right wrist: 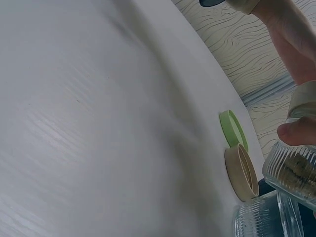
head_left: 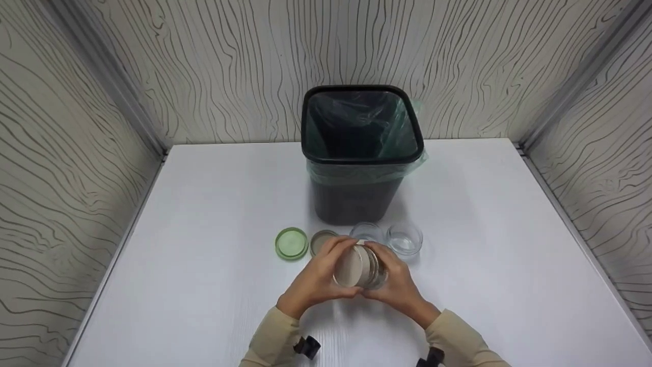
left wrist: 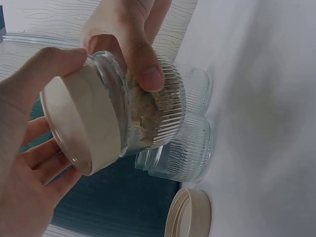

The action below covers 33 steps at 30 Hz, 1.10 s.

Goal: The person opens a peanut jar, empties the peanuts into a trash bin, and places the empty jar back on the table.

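Between both hands, over the front middle of the table, a ribbed glass jar [left wrist: 170, 111] lies tilted on its side. Brownish, crumbly matter [left wrist: 145, 116] shows through its wall. My left hand [head_left: 318, 278] grips the beige lid [left wrist: 96, 118] at the jar's mouth, thumb on one side and fingers on the other. On the glass body, my right hand [head_left: 400, 285] keeps its hold, with the thumb laid across the ribs in the left wrist view. Clear glass shows at the neck beside the lid.
Behind the hands stand two clear glass jars [head_left: 405, 239] [head_left: 368, 232]. A green lid [head_left: 292, 243] and another beige lid [head_left: 322, 241] lie to their left. Farther back, a dark bin [head_left: 351, 201] with a greenish liner [head_left: 402, 130] stands near the patterned wall [head_left: 244, 66].
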Each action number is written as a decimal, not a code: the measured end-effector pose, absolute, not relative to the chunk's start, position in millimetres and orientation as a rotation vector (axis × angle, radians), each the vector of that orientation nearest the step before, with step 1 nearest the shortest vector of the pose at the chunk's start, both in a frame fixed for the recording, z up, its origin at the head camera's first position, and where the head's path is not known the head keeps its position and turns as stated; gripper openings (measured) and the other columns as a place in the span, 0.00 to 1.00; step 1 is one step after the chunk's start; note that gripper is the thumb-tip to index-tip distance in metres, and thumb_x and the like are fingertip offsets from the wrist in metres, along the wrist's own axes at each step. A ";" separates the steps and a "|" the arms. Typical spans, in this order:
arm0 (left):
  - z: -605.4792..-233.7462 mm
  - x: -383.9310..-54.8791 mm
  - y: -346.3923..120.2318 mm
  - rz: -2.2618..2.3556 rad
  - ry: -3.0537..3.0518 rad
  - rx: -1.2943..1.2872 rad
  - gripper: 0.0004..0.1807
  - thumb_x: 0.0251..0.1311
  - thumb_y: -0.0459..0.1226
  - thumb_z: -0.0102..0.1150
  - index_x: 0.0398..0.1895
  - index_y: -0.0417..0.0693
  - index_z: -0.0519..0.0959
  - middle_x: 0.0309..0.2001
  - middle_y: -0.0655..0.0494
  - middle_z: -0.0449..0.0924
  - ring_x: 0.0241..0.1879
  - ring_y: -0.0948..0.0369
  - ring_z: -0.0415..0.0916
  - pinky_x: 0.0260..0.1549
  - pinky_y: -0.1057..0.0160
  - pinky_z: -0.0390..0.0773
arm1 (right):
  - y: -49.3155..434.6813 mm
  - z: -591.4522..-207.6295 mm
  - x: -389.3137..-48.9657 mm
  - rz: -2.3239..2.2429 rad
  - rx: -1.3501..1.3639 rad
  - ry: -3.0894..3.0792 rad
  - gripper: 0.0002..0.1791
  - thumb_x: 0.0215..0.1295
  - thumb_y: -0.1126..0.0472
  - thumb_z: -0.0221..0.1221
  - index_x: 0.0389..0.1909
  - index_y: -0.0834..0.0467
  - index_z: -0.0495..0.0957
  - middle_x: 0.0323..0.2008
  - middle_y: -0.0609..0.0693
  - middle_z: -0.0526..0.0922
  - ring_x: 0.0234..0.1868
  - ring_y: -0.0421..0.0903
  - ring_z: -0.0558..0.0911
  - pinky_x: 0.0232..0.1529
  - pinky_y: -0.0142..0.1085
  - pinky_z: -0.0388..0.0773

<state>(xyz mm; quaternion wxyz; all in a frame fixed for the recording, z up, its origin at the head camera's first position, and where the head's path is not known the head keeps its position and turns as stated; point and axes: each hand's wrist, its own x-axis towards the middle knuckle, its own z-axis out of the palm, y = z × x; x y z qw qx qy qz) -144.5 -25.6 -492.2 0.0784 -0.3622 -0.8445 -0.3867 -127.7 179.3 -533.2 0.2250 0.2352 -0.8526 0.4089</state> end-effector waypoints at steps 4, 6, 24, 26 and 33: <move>-493.7 -144.7 -26.7 -1.161 -2.520 -1.089 0.47 0.42 0.49 0.76 0.67 0.46 0.66 0.62 0.51 0.68 0.61 0.57 0.71 0.58 0.59 0.78 | 180.4 -533.3 -127.3 1.154 0.633 -2.359 0.50 0.23 0.63 0.79 0.59 0.64 0.73 0.54 0.57 0.81 0.56 0.48 0.79 0.63 0.17 0.66; -493.9 -144.4 -27.1 -1.163 -2.524 -1.091 0.47 0.43 0.49 0.76 0.67 0.46 0.65 0.62 0.51 0.67 0.61 0.57 0.71 0.58 0.59 0.78 | 180.8 -532.8 -127.0 1.161 0.624 -2.367 0.50 0.24 0.63 0.79 0.59 0.63 0.73 0.54 0.56 0.81 0.56 0.47 0.79 0.62 0.18 0.67; -497.3 -143.3 -31.0 -1.246 -2.505 -1.024 0.49 0.40 0.44 0.78 0.68 0.47 0.63 0.60 0.49 0.66 0.60 0.58 0.70 0.57 0.60 0.78 | 187.1 -526.9 -124.2 1.248 0.558 -2.383 0.49 0.28 0.63 0.80 0.61 0.59 0.73 0.53 0.52 0.81 0.56 0.36 0.77 0.58 0.18 0.69; -498.6 -143.4 -31.8 -1.262 -2.506 -1.019 0.49 0.40 0.43 0.77 0.69 0.47 0.63 0.60 0.49 0.65 0.59 0.58 0.69 0.57 0.60 0.78 | 188.4 -526.9 -124.3 1.270 0.547 -2.380 0.49 0.28 0.63 0.80 0.61 0.57 0.73 0.53 0.52 0.81 0.55 0.36 0.77 0.58 0.17 0.69; -505.7 -144.7 -35.0 -1.314 -2.477 -1.015 0.46 0.40 0.41 0.77 0.66 0.43 0.66 0.59 0.49 0.62 0.58 0.58 0.66 0.55 0.61 0.77 | 190.8 -521.9 -122.9 1.294 0.479 -2.431 0.50 0.27 0.63 0.80 0.61 0.60 0.72 0.54 0.52 0.81 0.57 0.36 0.77 0.58 0.20 0.70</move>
